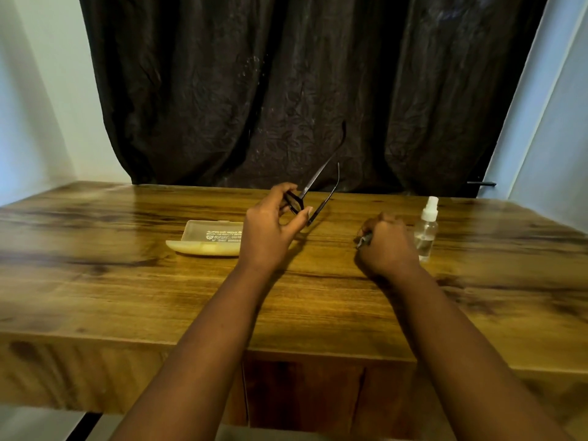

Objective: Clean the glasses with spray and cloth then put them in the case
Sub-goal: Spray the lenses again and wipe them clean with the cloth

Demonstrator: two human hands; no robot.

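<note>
My left hand (270,226) holds the black-framed glasses (318,186) by the front above the table, their two arms unfolded and pointing up and away. My right hand (386,246) is curled into a fist on the table, gripping a small dark grey cloth (362,240) that peeks out at its left side. A clear spray bottle (426,230) with a white nozzle stands upright just right of that hand. The translucent cream glasses case (206,238) lies open on the table, left of my left hand and partly hidden behind it.
The wooden table (127,281) runs across the whole view, its front edge close to me. A dark curtain (286,90) hangs behind it, with pale walls on both sides.
</note>
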